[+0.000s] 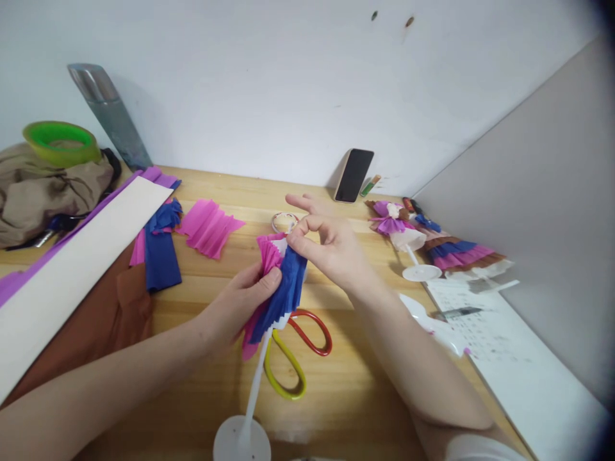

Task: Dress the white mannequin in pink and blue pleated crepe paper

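Observation:
My left hand (pixel 250 291) is closed around the upper part of a white plastic goblet-like stand (pixel 257 378), which tilts over the table with its round base toward me. Pleated pink crepe paper (pixel 269 253) and blue crepe paper (pixel 287 288) wrap this upper part, and my left thumb presses on them. At the top edge of the blue paper, the thumb and index finger of my right hand (pixel 327 243) pinch together, the other fingers raised. Beneath the held piece lie scissors with one red and one yellow handle (pixel 302 384); their blades are hidden.
Left are a white strip (pixel 91 275), brown paper (pixel 118 307), a loose pink piece (pixel 210 227), a bottle (pixel 113 115) and green tape (pixel 60 144). A phone (pixel 354 176) leans on the wall. Right are a decorated stand (pixel 408 243), a craft knife (pixel 459 313) and written paper (pixel 523 365).

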A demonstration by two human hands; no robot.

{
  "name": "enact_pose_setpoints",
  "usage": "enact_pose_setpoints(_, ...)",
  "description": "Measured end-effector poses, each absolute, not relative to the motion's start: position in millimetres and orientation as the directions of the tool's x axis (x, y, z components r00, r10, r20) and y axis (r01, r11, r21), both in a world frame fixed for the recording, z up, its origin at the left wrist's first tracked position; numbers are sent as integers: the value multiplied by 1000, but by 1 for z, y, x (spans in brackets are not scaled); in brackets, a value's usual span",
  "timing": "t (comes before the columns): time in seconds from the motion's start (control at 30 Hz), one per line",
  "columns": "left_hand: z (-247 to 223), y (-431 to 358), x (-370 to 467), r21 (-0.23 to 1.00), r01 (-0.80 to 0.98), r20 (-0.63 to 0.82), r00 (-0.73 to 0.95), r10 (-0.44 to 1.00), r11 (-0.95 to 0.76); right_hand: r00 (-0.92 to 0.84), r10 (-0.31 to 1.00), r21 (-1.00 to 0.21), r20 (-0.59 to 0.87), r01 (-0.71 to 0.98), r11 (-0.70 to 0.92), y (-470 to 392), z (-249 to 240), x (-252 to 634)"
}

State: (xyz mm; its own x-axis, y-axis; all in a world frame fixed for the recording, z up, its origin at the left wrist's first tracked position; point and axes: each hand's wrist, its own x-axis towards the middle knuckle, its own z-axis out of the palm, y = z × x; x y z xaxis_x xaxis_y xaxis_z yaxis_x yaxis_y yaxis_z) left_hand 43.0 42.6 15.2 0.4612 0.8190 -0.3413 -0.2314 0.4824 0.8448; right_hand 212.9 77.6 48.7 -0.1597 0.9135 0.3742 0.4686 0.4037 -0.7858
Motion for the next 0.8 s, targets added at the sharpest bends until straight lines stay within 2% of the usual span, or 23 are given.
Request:
enact_pose_setpoints(0.27,19,41,43,884,-208,-293,451,843,418,-124,888,-773,442,451,447,76,42,209)
enact_pose_setpoints(0.4,19,42,41,891,-237,-268,411,871,386,128,842,-824,525,324,465,74,53,219)
enact_pose_setpoints(0.43,19,43,40,893,-249,-260,396,881,375,166,849,-842,502,317,436,72,57,222)
enact_pose_setpoints(0.47,20,43,39,896,-258,-249,380,891,361,112,905,-874,412,329,357,71,62,226)
enact_pose_setpoints(0.53,22,44,37,907,-272,-218,353,910,322,-92,978,-912,187,354,207,68,68,233)
enact_pose_setpoints(0.63,27,45,35,923,-282,-169,319,933,263,-302,953,-917,-17,385,105,65,73,234)
enact_pose_setpoints(0.73,31,43,33,937,-279,-126,287,950,209,-377,923,-920,-73,384,84,61,73,227)
enact_pose_setpoints(0.8,32,42,33,948,-267,-102,263,959,175,-345,937,-917,-49,387,94,57,74,220)
